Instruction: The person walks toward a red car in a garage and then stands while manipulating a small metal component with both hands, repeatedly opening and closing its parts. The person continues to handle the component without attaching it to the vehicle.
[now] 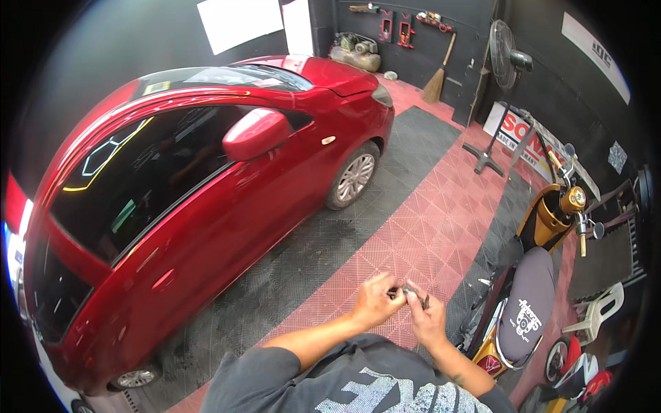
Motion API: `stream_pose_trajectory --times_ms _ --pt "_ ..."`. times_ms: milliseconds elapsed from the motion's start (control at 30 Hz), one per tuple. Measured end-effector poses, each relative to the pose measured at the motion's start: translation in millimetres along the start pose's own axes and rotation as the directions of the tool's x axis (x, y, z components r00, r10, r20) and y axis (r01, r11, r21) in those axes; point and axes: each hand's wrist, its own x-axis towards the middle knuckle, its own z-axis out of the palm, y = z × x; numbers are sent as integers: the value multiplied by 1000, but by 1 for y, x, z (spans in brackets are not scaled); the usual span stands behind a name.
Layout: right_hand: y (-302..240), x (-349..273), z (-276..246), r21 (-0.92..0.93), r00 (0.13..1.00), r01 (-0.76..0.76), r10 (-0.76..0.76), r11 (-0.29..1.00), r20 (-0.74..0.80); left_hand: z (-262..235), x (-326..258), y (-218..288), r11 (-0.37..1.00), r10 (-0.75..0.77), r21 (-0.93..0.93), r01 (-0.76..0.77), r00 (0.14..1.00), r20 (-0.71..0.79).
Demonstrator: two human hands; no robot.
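Note:
My left hand point(374, 301) and my right hand point(428, 319) are held close together in front of my chest, above the tiled floor. Between their fingertips sits a small dark object point(406, 290) with a greyish middle, too small to name. Fingers of both hands are closed around it in a pinch. A dark bit also shows by the right fingers, and I cannot tell whether it is part of the same thing. The red car point(227, 206) stands to the left, apart from both hands, its doors closed.
A gold scooter point(513, 303) with a grey seat stands close on the right. Beyond it are a white plastic chair point(599, 313) and a standing fan point(505, 55). An air compressor point(356, 54) and a broom point(435, 84) are by the back wall. The floor has red and dark tiles point(430, 213).

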Motion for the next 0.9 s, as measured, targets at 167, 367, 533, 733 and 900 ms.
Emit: stream_pose_trajectory --times_ms 167,367,533,733,900 --pt "19 128 -8 45 996 88 -87 995 -37 27 115 -53 999 3 53 -5 999 33" --pt "64 283 -36 54 997 42 -46 998 63 62 223 -118 985 -127 128 113 986 108" --pt "86 433 -74 19 922 86 -86 996 377 89 306 -141 942 -286 185 280 958 10" --pt "63 553 -83 238 782 89 -216 967 584 112 386 -131 838 -367 316 445 888 -278" --pt "86 625 -69 87 587 199 -190 976 787 141 406 -174 655 -381 497 568 817 -432"
